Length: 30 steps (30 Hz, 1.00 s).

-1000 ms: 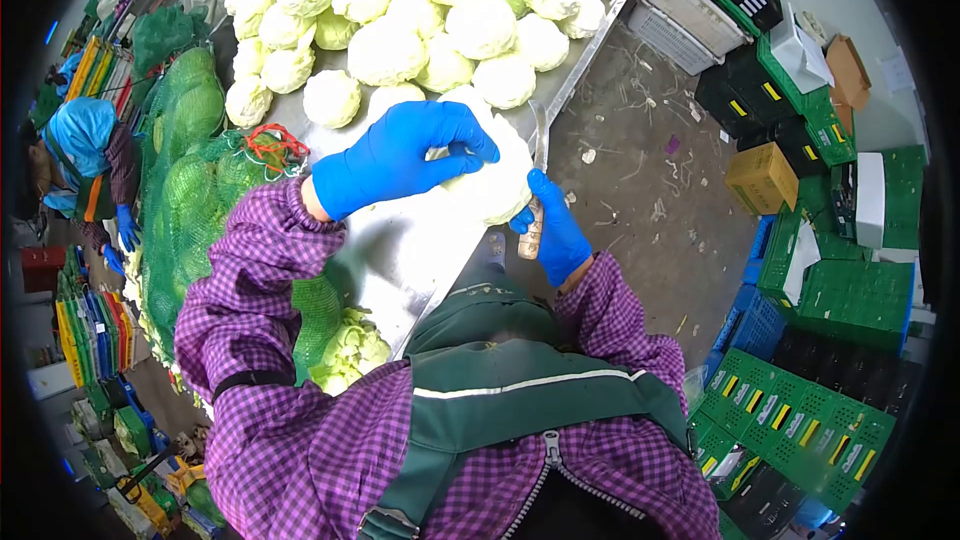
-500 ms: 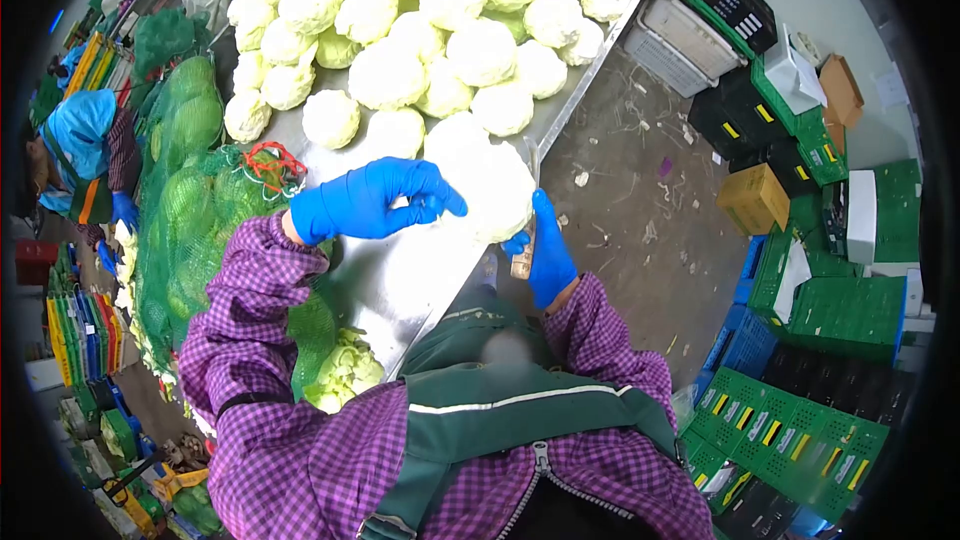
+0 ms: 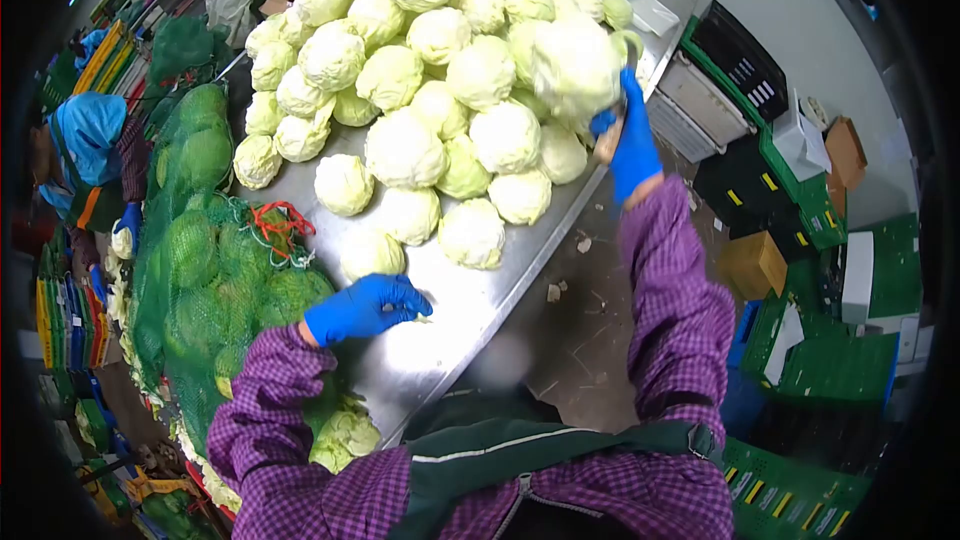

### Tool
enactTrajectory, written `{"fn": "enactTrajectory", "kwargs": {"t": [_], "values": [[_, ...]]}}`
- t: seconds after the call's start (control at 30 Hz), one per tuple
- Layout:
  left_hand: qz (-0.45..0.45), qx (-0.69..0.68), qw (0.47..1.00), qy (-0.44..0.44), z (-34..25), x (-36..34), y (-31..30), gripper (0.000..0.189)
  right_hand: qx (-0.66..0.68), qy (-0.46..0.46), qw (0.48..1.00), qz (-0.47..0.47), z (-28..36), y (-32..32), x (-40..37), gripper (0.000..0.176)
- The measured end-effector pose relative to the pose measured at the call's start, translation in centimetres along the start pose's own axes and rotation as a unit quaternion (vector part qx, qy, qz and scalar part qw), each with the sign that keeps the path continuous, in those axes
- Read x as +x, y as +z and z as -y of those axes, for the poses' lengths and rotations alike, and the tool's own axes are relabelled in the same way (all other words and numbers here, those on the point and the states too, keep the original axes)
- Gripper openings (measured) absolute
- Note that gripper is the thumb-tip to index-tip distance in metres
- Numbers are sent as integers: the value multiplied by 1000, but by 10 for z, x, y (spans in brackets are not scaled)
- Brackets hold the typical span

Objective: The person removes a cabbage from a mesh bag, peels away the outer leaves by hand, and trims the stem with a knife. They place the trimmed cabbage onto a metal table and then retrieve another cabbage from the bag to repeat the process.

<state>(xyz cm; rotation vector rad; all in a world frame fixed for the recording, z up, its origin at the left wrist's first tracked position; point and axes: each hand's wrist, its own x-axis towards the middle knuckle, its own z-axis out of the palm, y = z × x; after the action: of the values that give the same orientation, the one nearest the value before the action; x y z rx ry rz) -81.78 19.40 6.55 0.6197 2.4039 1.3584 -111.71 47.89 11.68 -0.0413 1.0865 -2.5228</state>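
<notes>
My right hand [image 3: 634, 145], in a blue glove, is stretched out to the right edge of the metal table [image 3: 455, 340]. Its fingers are wrapped round a wooden-looking handle [image 3: 607, 143], and a pale cabbage [image 3: 575, 65], blurred by motion, rests against the hand over the pile. What links hand and cabbage is partly hidden. Low over the table's near part is my left hand [image 3: 368, 309], also gloved in blue, its fingers bent together; a tiny pale scrap shows at the fingertips. Trimmed cabbages [image 3: 405, 148] are heaped just beyond it.
Green net bags of cabbages [image 3: 195, 250] line the table's left side, with a red tie [image 3: 280, 225] on one. Loose leaves [image 3: 345, 435] lie near my left sleeve. A co-worker in blue [image 3: 88, 140] stands far left. Crates [image 3: 840, 370] and a cardboard box [image 3: 752, 265] are at right.
My right hand has moved away and to the right with the cabbage, which was in front of me between both hands. My left hand has parted from it and sits lower over the table.
</notes>
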Motion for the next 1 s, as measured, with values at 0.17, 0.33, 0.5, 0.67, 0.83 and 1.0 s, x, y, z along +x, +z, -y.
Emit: {"fn": "enactTrajectory", "kwargs": {"t": [0.17,0.33,0.5,0.67,0.83,1.0], "values": [[-60,-110,991,-55,10,-9,20,20,-113,-45,990,-68,29,62,114,33],[-119,-166,974,-101,-4,-21,44,21,-298,-18,954,39,17,72,183,31],[-293,-153,924,-192,-31,-45,82,32,-422,98,901,-8,25,20,304,47],[-646,-12,726,-235,-65,-136,134,27,-399,-11,915,63,9,40,194,42],[-808,142,497,-283,-64,-273,125,28,-414,-6,897,158,-37,41,51,41],[-759,193,553,-283,13,-329,101,32,-423,90,895,112,-125,39,-126,44]]}}
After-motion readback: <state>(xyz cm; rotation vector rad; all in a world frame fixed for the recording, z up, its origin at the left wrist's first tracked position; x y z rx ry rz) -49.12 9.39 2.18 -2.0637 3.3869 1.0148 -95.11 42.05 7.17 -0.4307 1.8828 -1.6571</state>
